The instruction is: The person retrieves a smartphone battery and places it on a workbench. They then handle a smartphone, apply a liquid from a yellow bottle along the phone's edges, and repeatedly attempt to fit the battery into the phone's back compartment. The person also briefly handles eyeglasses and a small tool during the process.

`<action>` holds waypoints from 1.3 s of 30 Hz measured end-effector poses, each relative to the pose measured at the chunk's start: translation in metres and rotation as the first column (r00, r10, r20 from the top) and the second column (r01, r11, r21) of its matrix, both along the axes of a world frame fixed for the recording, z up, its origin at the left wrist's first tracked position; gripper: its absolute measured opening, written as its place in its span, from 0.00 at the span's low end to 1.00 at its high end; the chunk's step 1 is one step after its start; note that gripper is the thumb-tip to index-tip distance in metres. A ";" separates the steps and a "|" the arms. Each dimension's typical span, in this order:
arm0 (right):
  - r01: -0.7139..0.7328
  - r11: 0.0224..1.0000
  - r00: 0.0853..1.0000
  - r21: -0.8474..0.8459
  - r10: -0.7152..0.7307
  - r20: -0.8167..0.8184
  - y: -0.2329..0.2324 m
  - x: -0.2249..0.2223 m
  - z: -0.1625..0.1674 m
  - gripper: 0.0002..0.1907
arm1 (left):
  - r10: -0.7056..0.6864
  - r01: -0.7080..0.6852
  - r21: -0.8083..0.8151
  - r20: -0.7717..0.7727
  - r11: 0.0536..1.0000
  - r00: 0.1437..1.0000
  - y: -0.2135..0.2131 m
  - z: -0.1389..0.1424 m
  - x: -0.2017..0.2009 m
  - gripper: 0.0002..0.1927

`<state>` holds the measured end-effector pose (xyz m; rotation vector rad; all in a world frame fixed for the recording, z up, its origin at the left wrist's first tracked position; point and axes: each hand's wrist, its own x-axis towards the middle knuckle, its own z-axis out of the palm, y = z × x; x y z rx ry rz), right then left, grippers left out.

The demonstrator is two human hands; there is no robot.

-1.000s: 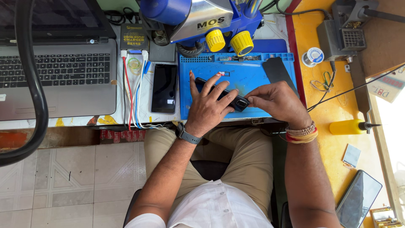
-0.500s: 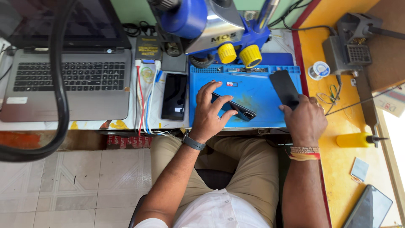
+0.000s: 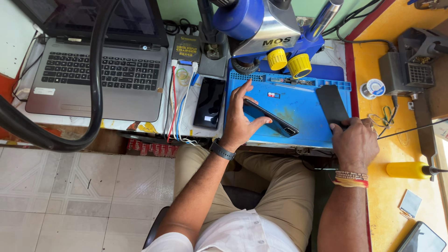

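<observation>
The left hand (image 3: pixel 240 122) grips a dark phone body (image 3: pixel 270 118), tilted up off the blue work mat (image 3: pixel 298 105) — thumb under one edge, fingers spread over the top. The right hand (image 3: pixel 354 142) pinches the near end of a flat black panel (image 3: pixel 331 105) lying at the mat's right side. Just left of the mat lies another black phone (image 3: pixel 210 102) beside coloured cables (image 3: pixel 179 100) — a laptop (image 3: pixel 100 77) farther left, a blue microscope (image 3: pixel 270 28) overhead.

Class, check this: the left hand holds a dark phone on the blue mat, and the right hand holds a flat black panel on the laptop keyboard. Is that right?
Not quite. The head view shows the right hand holding the panel on the blue mat, not the laptop keyboard. The left hand does hold the phone there.
</observation>
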<state>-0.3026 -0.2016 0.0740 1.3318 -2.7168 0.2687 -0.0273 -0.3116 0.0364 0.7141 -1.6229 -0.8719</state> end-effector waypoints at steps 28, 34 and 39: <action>-0.294 0.564 0.686 -0.772 0.687 0.241 0.034 0.088 0.040 0.07 | 0.032 -0.015 -0.095 0.176 0.995 0.984 -0.003 0.016 -0.002 0.26; -0.297 0.629 0.734 -0.718 0.632 0.250 0.010 0.092 0.048 0.11 | 0.050 -0.036 -0.073 0.211 0.997 0.976 -0.004 0.014 -0.006 0.26; -0.326 0.660 0.732 -0.677 0.629 0.261 0.005 0.086 0.041 0.08 | 0.053 -0.044 -0.042 0.243 0.998 0.968 -0.005 0.014 -0.008 0.26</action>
